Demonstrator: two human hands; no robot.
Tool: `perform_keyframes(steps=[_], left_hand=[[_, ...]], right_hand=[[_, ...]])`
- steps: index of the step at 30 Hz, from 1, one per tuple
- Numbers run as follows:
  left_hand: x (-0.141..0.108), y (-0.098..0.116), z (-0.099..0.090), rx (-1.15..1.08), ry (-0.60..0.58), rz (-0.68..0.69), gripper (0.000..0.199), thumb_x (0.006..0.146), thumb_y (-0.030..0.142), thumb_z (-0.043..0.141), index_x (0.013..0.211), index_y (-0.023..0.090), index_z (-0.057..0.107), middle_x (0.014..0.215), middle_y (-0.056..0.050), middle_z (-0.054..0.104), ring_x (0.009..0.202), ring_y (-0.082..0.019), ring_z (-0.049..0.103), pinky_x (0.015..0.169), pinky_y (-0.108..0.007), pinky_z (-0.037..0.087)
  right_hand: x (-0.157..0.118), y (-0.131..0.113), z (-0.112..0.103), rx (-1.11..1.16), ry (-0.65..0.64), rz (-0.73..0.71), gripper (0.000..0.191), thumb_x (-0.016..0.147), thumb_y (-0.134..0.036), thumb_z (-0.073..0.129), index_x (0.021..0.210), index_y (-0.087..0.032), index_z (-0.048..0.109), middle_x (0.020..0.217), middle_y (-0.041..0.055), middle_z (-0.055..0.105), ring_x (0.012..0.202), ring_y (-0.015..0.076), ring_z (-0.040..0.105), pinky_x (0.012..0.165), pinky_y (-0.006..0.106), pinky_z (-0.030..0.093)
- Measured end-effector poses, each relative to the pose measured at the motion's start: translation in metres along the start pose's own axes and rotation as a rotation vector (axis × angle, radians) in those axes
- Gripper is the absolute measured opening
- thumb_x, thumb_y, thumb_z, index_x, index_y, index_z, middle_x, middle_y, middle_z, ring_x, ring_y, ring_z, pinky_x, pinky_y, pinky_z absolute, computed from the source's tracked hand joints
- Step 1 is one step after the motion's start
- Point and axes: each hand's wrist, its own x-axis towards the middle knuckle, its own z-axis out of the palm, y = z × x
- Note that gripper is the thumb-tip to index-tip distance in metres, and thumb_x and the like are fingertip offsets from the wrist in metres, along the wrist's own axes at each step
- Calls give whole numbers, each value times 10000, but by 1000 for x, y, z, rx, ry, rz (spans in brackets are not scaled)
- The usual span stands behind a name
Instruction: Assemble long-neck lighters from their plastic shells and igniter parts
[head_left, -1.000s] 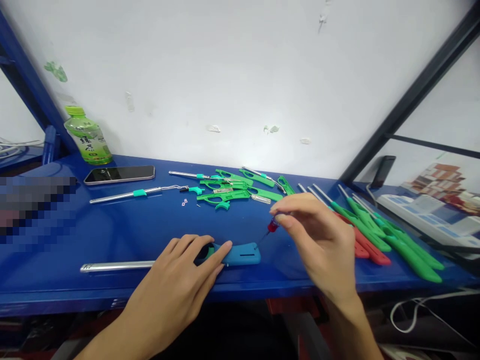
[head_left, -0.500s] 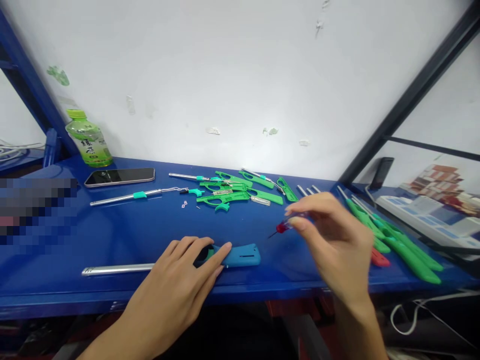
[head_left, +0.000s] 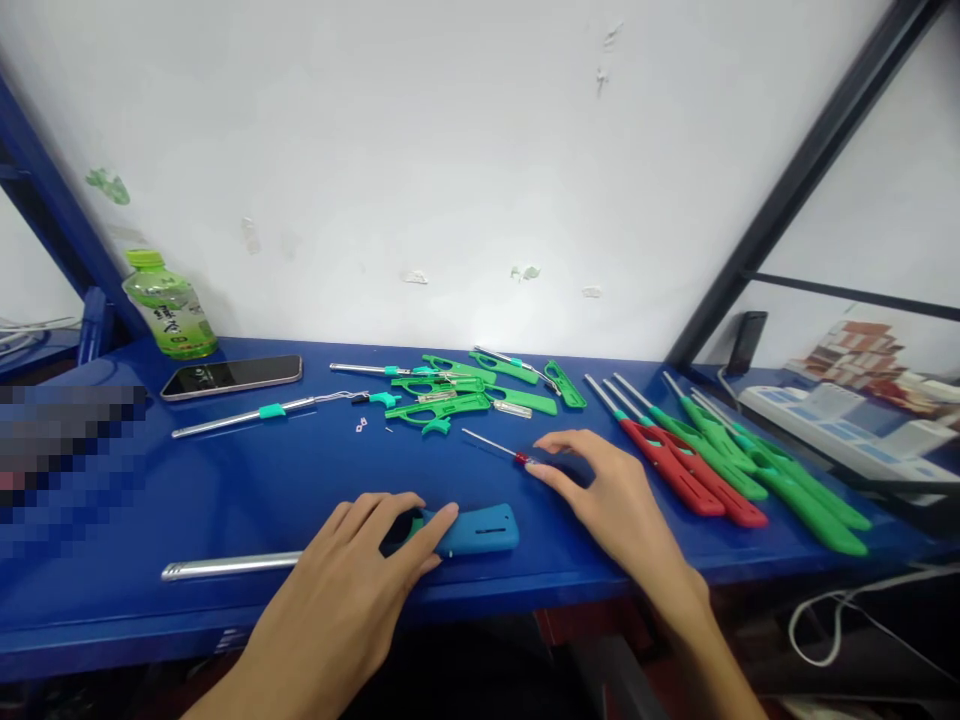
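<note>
Left hand (head_left: 367,575), fingers clasping blue lighter (head_left: 484,530) on desk (head_left: 285,490).
Right hand (head_left: 611,495) at red-handled screwdriver (head_left: 517,456), beyond lighter; can't tell if fingers grip.

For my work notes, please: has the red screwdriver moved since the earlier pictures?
Yes: the screwdriver has moved leftward, closer to the green casings.
</note>
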Motion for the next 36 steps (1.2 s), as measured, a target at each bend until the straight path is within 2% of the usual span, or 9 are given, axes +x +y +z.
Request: perform_keyframes(steps=[3,6,11,14,17,20,22,32,36], left_hand=[[-3,-2,2,23,59,50,361,1108,183,473,1425,233,638,1225,-100,707,1104,-272,613,909,-409,494],[-7,-6,1,31,128,80,442,1052,119,592,1478,233,599,1333,-113,681,1213,-279,579,1011,-416,458],[-10,-10,-10,41,223,137,585,986,-27,555,1470,298,608,1385,-77,686,1271,-263,597,1107,-456,414],[-7,-8,-17,63,323,76,492,955,6,642,1375,260,674,1330,-86,713,1266,-287,614,1162,-518,381],[-4,-9,-19,16,388,-38,402,948,19,652,1264,262,705,1292,-84,709,1247,-298,626,1156,-570,393],[-3,-13,-16,-29,347,-56,371,960,14,597,1217,263,694,1254,-84,698,1220,-303,619,1117,-589,412],[-2,-15,-13,-41,303,-60,354,969,28,582,1221,255,681,1250,-95,688,1215,-314,609,1093,-600,414],[-1,-17,-9,-76,262,5,335,969,-14,565,1218,194,649,1145,-96,690,1152,-260,599,1100,-564,403],[-1,-16,-8,-85,240,7,312,985,-8,551,1204,188,654,1104,-85,693,1114,-238,597,1093,-534,403]], right_hand=[[-9,-24,-1,58,-38,-23,194,1021,-421,657,1004,-271,778,897,0,767,826,202,706,808,321,540],[-23,-48,-3,144,-352,3,274,1022,-498,639,1195,-330,770,804,-32,744,758,190,697,742,289,544],[-34,-66,0,112,-473,-26,232,999,-487,689,1179,-376,785,1117,-42,815,1016,218,744,898,294,548],[-32,-60,-14,134,-315,-29,241,1025,-489,649,1067,-319,815,918,-36,816,761,178,730,722,262,546],[-33,-41,-45,87,67,-4,313,1009,-523,657,1158,-293,810,732,-30,753,595,170,665,606,268,525],[-38,-14,-79,-113,443,84,436,944,-621,692,1180,-271,799,710,-3,735,566,200,647,591,315,523],[-42,5,-95,-300,557,169,556,925,-726,636,1170,-257,805,714,31,744,593,246,675,620,367,521],[-42,51,-80,-661,383,165,575,998,-681,479,1170,-247,815,749,81,794,581,313,706,565,408,492],[-42,58,-74,-816,332,138,515,1000,-645,478,963,-256,815,818,82,790,633,325,721,519,393,450]])
